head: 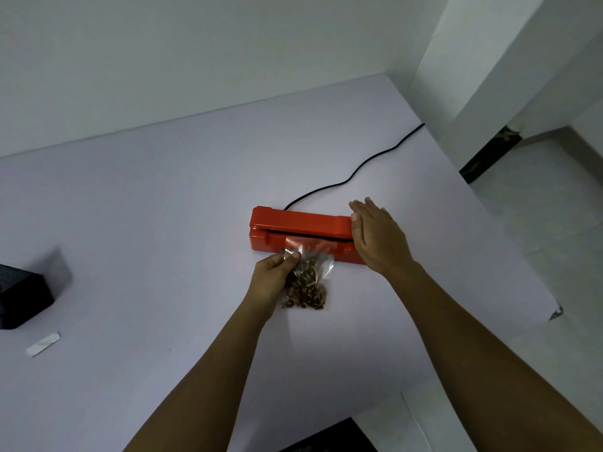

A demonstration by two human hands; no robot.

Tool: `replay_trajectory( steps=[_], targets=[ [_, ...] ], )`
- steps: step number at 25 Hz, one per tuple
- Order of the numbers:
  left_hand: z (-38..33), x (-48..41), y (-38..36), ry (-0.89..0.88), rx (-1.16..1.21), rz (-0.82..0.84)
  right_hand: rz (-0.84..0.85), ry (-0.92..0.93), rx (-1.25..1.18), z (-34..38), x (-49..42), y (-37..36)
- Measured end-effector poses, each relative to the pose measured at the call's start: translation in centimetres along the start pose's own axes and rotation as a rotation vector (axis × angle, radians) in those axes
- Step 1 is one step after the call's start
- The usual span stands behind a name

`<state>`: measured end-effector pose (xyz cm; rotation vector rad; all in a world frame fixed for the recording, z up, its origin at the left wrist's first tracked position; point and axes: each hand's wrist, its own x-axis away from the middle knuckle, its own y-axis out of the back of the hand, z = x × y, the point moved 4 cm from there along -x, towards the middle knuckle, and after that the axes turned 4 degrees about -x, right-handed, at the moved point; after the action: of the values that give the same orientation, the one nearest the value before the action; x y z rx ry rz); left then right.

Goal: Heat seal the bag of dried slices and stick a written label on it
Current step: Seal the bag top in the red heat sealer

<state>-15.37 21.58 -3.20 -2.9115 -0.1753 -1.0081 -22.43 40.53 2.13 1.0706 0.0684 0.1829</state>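
Tabletop (163,207) of pale lilac carries a black box (23,298) at its left edge, and a small white paper slip (43,344) lies flat just in front of that box. A black cord (355,171) snakes from the far right corner to the back of a red heat sealer (300,223), which sits crosswise near the middle.

The right grip (375,239) lies over the sealer's right end with fingers straight and together, holding nothing; whether it presses down cannot be told. The left grip (274,275) pinches the upper left corner of the bag (310,278) between thumb and curled fingers.

The bag reaches from that pinch up into the sealer, its top edge lying in the dark gap between lid and base. It is clear, crinkled plastic, and its lower half bulges with brown and tan dried slices resting on the tabletop.
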Motion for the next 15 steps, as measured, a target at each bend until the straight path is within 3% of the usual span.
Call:
replay_trajectory(
  steps=[15],
  targets=[
    [0.04, -0.19, -0.16, -0.02, -0.006, 0.045, -0.024, -0.006, -0.015, -0.5, -0.2, -0.35]
  ],
)
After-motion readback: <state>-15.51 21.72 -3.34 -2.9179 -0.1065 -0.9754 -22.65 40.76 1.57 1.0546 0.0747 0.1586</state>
